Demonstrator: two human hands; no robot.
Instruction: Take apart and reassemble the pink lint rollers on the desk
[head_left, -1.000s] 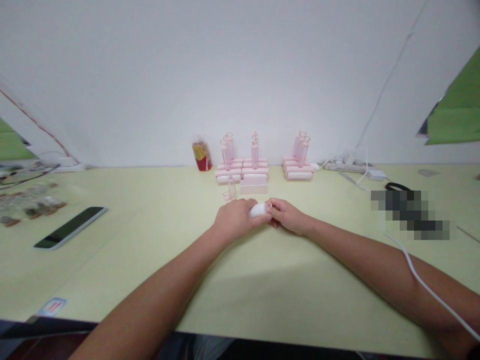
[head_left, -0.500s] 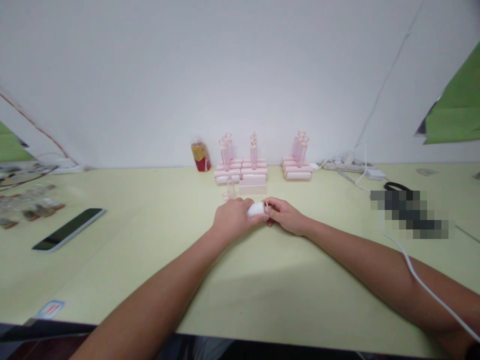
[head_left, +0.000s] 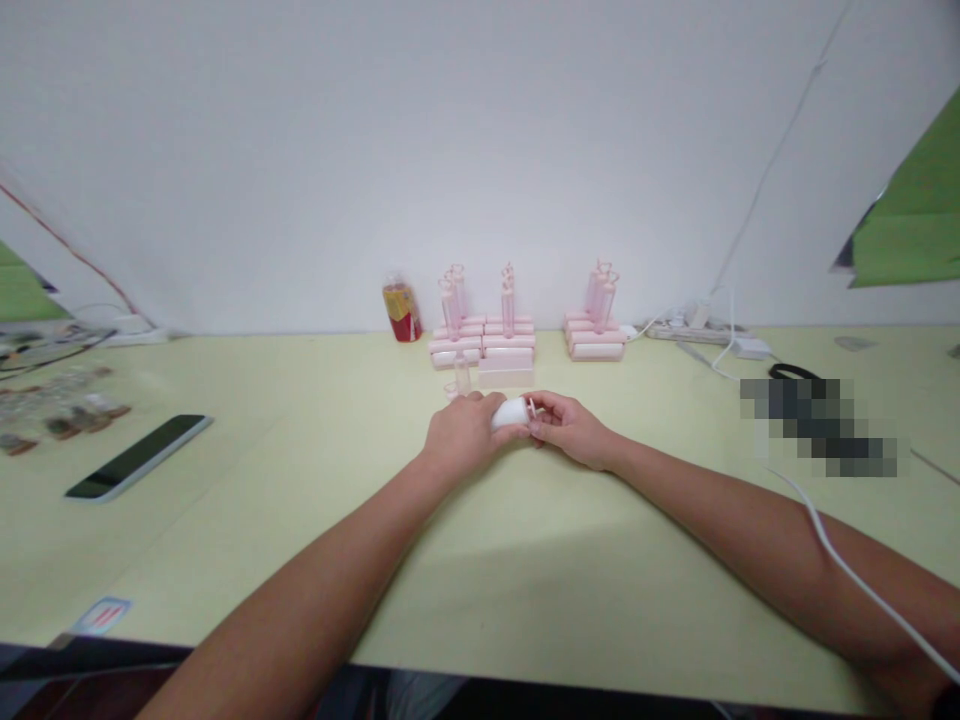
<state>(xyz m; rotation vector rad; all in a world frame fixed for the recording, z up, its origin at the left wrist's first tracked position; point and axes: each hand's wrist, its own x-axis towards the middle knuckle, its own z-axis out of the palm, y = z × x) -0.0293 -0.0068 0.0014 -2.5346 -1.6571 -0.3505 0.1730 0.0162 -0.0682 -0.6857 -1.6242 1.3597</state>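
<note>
Both hands meet at the middle of the pale yellow-green table. My left hand is closed around a small white roller-like cylinder. My right hand pinches its right end, where a thin pink piece sticks out. Just behind the hands stand a small clear bottle and a pink-white box. Further back are stacks of pink and white boxes with pink handled pieces standing upright on them, and another such stack to the right.
A red and yellow bottle stands by the wall. A dark phone lies at the left, with small items beyond it. A power strip and white cables lie at the back right. A white cable crosses my right forearm.
Both hands with the white cylinder have shifted slightly away from me, toward the pink boxes. The thin pink piece at its right end shows more clearly now.
</note>
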